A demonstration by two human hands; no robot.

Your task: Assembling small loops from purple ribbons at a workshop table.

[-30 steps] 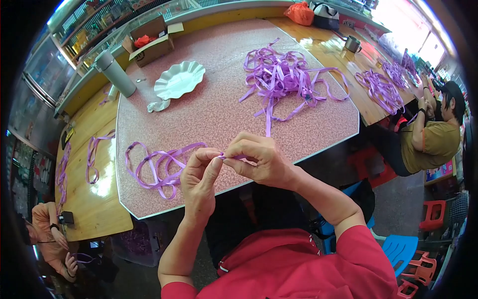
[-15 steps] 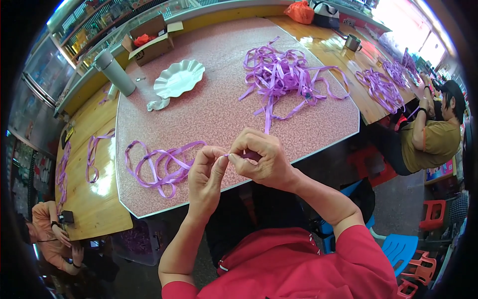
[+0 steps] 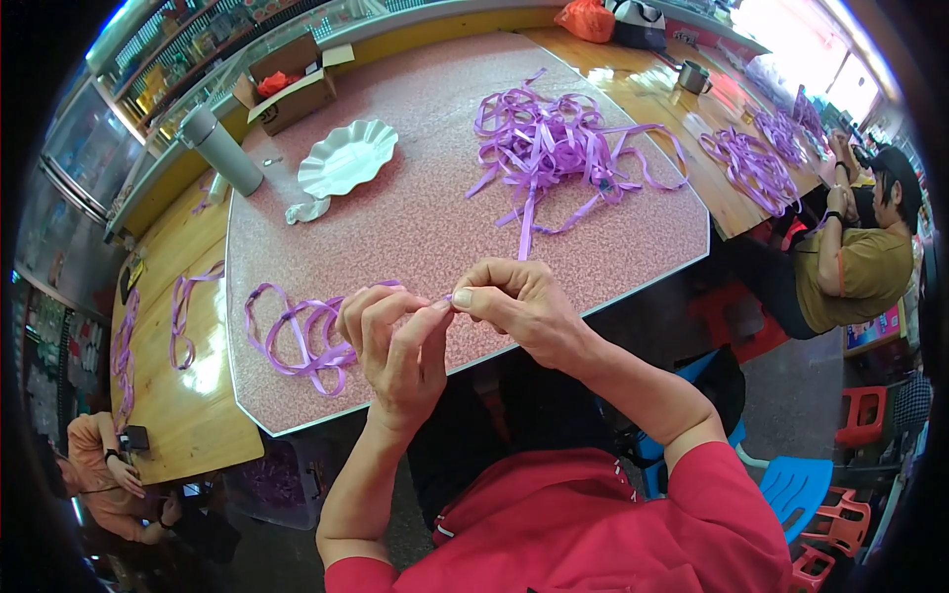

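The ribbon pile (image 3: 554, 148) far right is purple, like the loops (image 3: 301, 336) near left. The tabletop (image 3: 415, 217) is pink with tiny speckles. The plate (image 3: 348, 158) is white. The sleeve (image 3: 712, 514) is red.

A white scalloped paper plate (image 3: 348, 158) lay on the pink speckled desk (image 3: 415, 227), with a grey cylindrical flask (image 3: 219, 150) standing upright near it at the far left edge. An open cardboard box (image 3: 292, 89) sat beyond them. On the wooden desk (image 3: 633, 84) to the right stood a metal mug (image 3: 694, 76), and an orange bag (image 3: 585, 18) lay farther back.
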